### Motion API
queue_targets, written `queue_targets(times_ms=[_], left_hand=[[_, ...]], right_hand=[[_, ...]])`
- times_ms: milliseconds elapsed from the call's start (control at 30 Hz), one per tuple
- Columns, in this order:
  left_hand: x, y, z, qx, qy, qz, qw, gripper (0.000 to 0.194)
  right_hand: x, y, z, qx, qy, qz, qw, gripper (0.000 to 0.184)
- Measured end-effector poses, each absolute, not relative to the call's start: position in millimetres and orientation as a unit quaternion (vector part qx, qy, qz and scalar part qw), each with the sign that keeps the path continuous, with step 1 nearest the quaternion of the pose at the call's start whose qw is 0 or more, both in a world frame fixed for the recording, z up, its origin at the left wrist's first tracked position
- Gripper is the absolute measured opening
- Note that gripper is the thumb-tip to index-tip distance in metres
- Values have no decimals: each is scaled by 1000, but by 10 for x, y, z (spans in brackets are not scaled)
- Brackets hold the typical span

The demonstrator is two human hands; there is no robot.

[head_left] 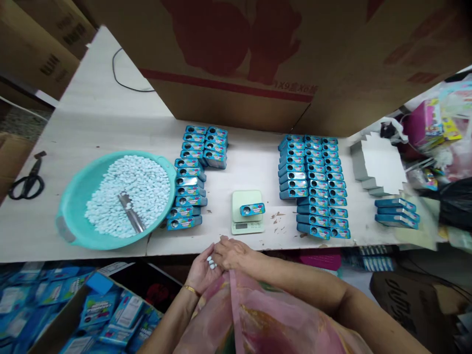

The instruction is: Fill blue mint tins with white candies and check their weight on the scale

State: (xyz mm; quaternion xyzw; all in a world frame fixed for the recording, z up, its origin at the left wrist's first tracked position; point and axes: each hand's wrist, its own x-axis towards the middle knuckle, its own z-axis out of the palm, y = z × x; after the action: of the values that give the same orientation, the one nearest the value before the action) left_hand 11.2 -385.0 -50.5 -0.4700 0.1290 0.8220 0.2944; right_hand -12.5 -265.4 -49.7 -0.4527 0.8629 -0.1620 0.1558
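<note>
My left hand (202, 273) is palm up and cupped at the table's front edge, with several pale blue tablets (211, 262) lying in it. My right hand (236, 253) reaches over from the right, its fingers bent down against the left palm beside the tablets; what its fingertips hold, if anything, is hidden. Just beyond the hands is a small pale green scale (246, 195), and a blue flat tin (252, 209) with a dark round hole in its end lies on it. On the left a turquoise basin (73, 196) holds a heap of such tablets and a metal scoop (131, 214).
Rows of blue tins stand left (190, 191) and right (317, 187) of the scale. A large cardboard carton (236, 98) blocks the back. Scissors (27, 184) lie far left; stacked white card (379, 164) lies right. Below the edge, an open box (62, 314) holds blue packs.
</note>
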Motion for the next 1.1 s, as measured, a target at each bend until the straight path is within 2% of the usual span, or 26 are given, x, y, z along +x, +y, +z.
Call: queue_targets(times_ms=[133, 300, 567, 767, 1100], left_hand=[[181, -3876, -498, -506, 139, 805, 278, 19], [155, -3849, -473, -496, 160, 804, 287, 21], [-62, -3712, -430, -449, 163, 830, 289, 24], [-326, -3592, -364, -347, 164, 875, 294, 21], [-405, -3614, -380, -359, 201, 867, 281, 25]], right_hand=[[-216, -2638, -484, -504, 831, -162, 170, 5], [-271, -2620, -378, -491, 841, -140, 180, 5], [-393, -2479, -252, -383, 890, -160, 187, 9], [-704, -2195, -168, -316, 911, -223, 145, 11], [-967, -1959, -241, -245, 938, -221, 103, 22]])
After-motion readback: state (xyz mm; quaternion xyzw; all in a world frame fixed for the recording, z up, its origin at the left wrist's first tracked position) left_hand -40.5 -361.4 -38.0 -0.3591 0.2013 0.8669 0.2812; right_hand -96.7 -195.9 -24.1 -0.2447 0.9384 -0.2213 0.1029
